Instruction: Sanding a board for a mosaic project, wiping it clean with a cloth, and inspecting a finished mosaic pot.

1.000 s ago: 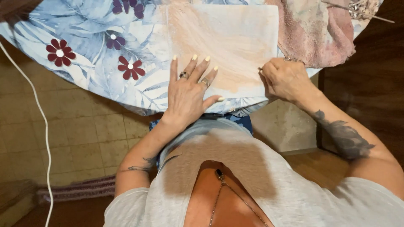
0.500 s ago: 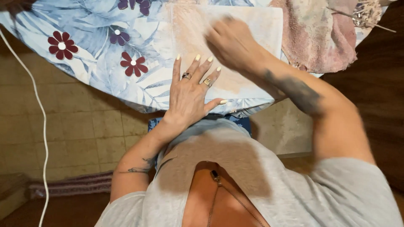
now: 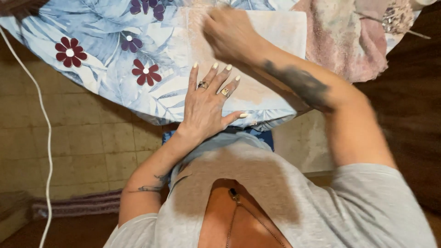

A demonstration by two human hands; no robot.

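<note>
Cloth [image 3: 275, 32] lies under both hands: left hand [image 3: 206, 105] flat, right hand [image 3: 232, 34] blurred, grip unclear.

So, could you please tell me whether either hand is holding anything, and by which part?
Nothing is gripped. The left hand lies flat, fingers spread, on the pale cloth; the blurred right hand rests on its far part.
</note>
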